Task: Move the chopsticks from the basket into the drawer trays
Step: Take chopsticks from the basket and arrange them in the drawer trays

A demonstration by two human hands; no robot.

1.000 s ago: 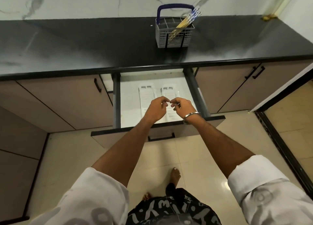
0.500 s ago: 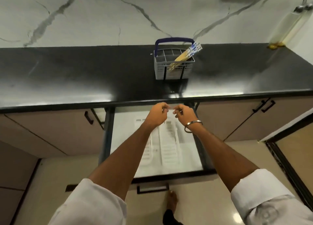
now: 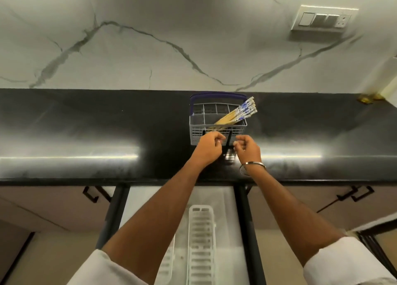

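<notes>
A grey slotted basket with a blue handle stands on the black counter. Several wooden chopsticks with blue-and-white ends lean out of it toward the right. My left hand and my right hand hover side by side just in front of the basket, fingers curled, with nothing visible in them. Below the counter the drawer stands pulled out. Two white slotted trays lie inside it: one in the middle, one partly hidden by my left arm.
The black counter runs the full width, backed by a marbled white wall with a switch plate. Cabinet doors with dark handles flank the drawer. A yellowish object sits at the counter's far right.
Both hands rose from over the drawer trays up to the front of the basket on the counter. The view tilted upward, showing more wall.
</notes>
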